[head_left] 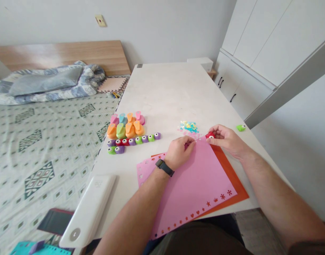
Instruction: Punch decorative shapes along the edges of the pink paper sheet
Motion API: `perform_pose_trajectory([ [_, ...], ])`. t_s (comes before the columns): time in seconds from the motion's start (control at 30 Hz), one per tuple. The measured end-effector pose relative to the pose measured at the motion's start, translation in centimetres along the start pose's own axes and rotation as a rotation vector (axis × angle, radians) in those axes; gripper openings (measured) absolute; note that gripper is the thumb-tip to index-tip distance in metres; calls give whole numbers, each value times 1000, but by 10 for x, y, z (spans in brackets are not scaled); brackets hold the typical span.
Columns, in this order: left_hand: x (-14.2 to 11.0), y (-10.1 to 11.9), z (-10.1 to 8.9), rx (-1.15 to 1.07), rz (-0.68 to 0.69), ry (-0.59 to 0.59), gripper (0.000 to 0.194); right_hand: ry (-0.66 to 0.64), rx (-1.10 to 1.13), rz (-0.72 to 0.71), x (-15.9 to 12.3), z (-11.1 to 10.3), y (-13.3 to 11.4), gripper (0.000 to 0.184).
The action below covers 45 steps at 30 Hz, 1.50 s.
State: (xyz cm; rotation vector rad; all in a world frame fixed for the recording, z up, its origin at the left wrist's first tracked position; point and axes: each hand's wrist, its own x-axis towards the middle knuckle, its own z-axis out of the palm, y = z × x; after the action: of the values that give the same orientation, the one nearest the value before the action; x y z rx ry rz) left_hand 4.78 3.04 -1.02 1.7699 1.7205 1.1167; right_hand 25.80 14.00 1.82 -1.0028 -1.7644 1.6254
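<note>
The right hand [222, 137] gripped a red punch [210, 136] at the far corner of the pink sheet [196, 177], while the left hand [179, 150], just left of it, pinched the sheet's edge. Cut-out shapes lined the near edge, below the grip, and part of the left and far edges; the right edge, running down from the punch, looked uncut. Confetti [189, 126] lay just beyond the hands. Markings on the white device [93, 202], left of both hands, were too faint to read.
</note>
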Motion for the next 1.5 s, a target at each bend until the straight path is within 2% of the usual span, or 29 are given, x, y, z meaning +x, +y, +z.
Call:
perform_pose_trajectory([
  [0.33, 0, 2, -1, 4, -10, -7, 17, -30, -4, -10, -2, 1, -1, 47],
  [0.53, 0, 2, -2, 10, -25, -7, 17, -6, 0, -8, -3, 2, -2, 48],
  [0.77, 0, 0, 0, 14, 15, -7, 17, 0, -9, -25, -6, 3, -7, 48],
  [1.5, 0, -2, 4, -4, 7, 0, 17, -40, 17, -34, -3, 2, -1, 45],
])
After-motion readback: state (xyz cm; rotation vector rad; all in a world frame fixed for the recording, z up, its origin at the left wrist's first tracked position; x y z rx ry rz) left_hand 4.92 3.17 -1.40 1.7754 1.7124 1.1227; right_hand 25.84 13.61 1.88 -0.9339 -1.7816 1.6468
